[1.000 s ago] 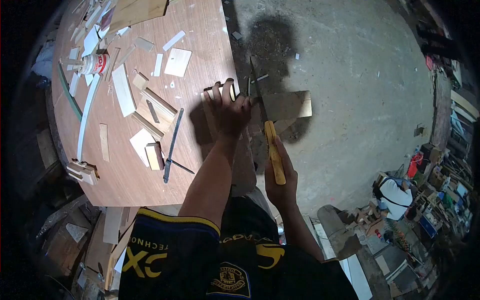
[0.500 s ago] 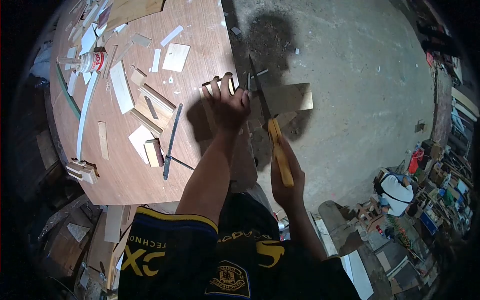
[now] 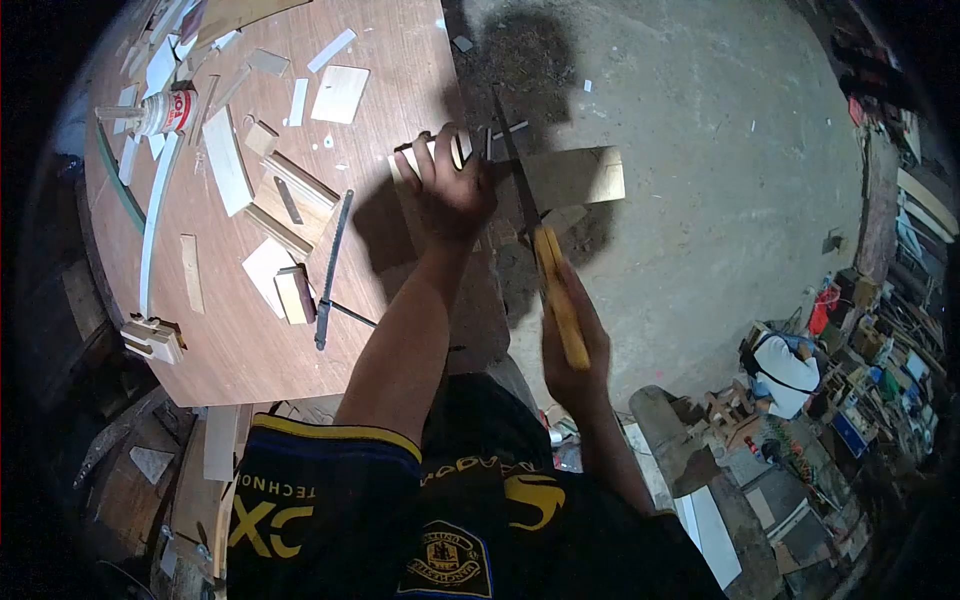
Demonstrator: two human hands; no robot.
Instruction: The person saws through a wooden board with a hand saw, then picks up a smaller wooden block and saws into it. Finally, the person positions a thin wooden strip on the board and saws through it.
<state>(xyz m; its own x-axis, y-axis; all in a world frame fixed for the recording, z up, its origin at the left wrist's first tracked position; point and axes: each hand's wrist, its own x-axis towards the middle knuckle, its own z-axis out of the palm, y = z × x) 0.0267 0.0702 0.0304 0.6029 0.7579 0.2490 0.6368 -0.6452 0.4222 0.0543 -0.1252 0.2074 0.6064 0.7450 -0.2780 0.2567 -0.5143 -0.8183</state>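
Two bare hands show: the left hand [image 3: 457, 200] has its fingers spread and bent over the board [image 3: 575, 178], which lies beneath them and juts past the edge of the table [image 3: 235, 355]. Just beside those fingers, the saw [image 3: 516, 170] crosses the board. The right hand [image 3: 580, 345] has its fingers wrapped around the yellow handle [image 3: 562, 300]; whether they press together, I cannot tell.

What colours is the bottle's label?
The label is red and white, in the head view, the only one.
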